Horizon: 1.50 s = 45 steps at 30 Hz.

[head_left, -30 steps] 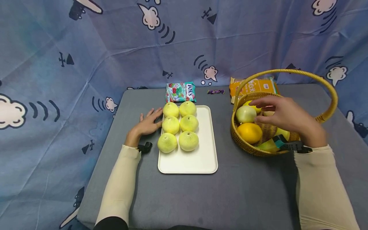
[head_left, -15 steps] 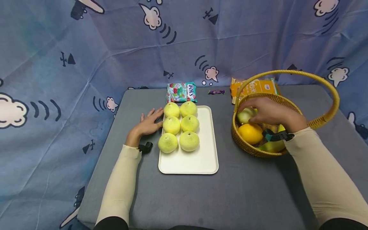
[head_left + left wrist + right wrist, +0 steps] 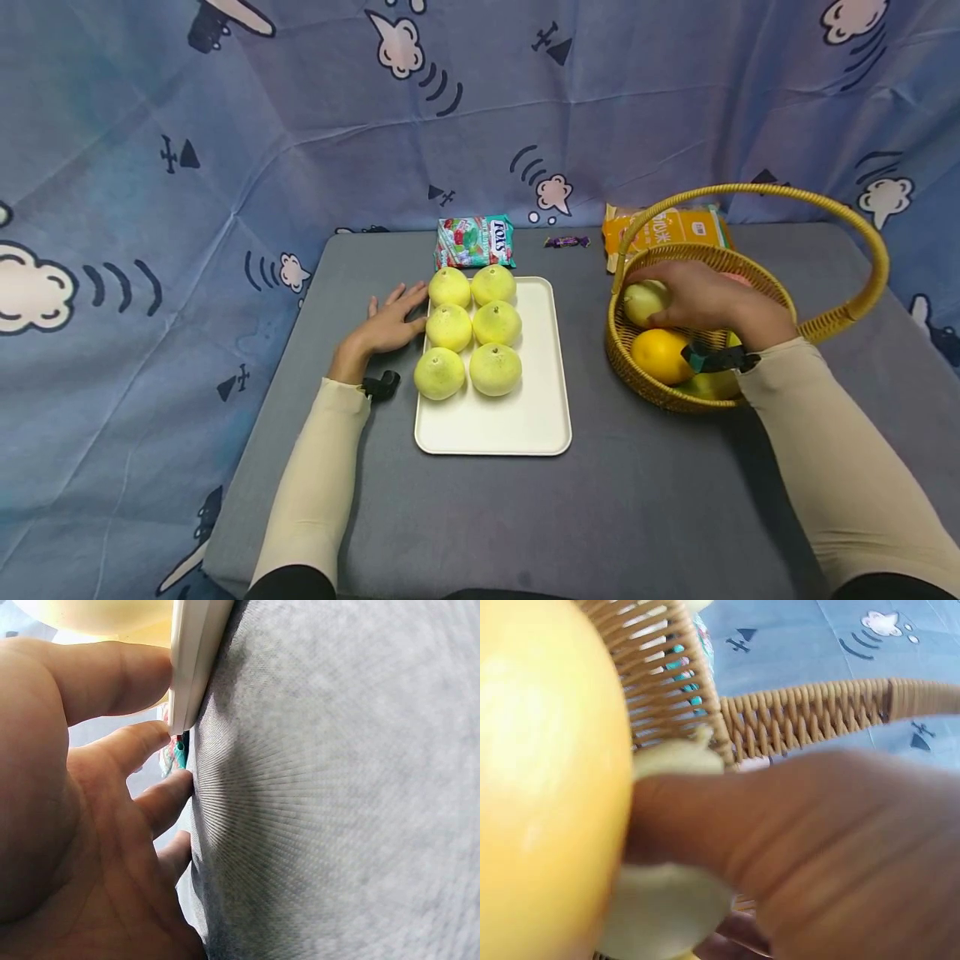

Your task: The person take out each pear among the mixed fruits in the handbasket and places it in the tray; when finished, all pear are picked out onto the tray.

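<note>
In the head view, my right hand (image 3: 697, 293) reaches into the yellow wicker basket (image 3: 621, 367) and grips a pale onion (image 3: 643, 303), thumb and fingers on either side. In the right wrist view the thumb crosses the onion (image 3: 667, 911), whose short stem points to the basket wall; the far fingers are mostly hidden. Beside it lies an orange-yellow fruit (image 3: 662, 356). My left hand (image 3: 388, 323) rests with spread fingers at the left edge of a white tray (image 3: 498, 425). In the left wrist view its thumb and forefinger touch the tray rim (image 3: 187, 667).
Several pale green citrus fruits (image 3: 495, 369) stand in two columns on the tray. Behind it lie a teal FOX'S candy bag (image 3: 475, 242) and a small purple wrapped candy (image 3: 566, 242). An orange packet (image 3: 686, 227) lies behind the basket, whose tall handle (image 3: 877, 250) arches over it.
My right hand has moved left and down into the basket and now holds the onion, which has shifted slightly. The orange-yellow fruit has shifted right. My left hand has stayed put.
</note>
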Motion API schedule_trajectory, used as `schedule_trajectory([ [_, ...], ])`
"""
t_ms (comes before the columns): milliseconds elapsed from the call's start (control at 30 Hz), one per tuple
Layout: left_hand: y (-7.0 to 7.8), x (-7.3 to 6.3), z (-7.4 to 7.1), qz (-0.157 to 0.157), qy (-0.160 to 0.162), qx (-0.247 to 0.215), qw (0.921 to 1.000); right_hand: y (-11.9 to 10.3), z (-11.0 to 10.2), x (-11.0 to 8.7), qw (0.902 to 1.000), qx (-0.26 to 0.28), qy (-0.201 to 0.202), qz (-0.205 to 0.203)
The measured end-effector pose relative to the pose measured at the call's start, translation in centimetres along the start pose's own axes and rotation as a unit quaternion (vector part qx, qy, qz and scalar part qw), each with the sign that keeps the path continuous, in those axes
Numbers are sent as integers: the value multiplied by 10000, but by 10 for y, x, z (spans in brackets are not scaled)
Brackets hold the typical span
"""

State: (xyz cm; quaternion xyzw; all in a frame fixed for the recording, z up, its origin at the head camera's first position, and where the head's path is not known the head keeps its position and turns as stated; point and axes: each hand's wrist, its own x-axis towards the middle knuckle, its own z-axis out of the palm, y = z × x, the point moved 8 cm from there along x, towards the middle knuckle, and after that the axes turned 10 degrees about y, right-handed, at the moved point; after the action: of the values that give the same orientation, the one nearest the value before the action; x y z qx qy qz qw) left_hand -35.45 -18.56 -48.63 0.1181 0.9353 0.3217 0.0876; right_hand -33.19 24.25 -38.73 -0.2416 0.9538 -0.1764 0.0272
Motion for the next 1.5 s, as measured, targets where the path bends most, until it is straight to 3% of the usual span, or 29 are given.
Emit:
schedule_trajectory([
  [233, 1, -2, 1, 24, -25, 3, 10000, 0, -22, -28, 9950, 341, 722, 602],
  [367, 1, -3, 1, 27, -8, -3, 10000, -10, -38, -48, 9871, 584, 1341, 647],
  [533, -1, -4, 2, 6, -14, 27, 10000, -32, -52, -71, 9756, 1065, 1869, 449],
  [833, -1, -5, 1, 5, 2, 59, 10000, -81, -57, -90, 9613, 1192, 2449, -416],
  [1200, 1, -4, 1, 25, 41, 25, 10000, -123, -34, -89, 9544, 1809, 2234, -810],
  [1500, 2, -2, 0, 50, 58, 38, 10000, -148, 3, -74, 9464, 2509, 1826, -899],
])
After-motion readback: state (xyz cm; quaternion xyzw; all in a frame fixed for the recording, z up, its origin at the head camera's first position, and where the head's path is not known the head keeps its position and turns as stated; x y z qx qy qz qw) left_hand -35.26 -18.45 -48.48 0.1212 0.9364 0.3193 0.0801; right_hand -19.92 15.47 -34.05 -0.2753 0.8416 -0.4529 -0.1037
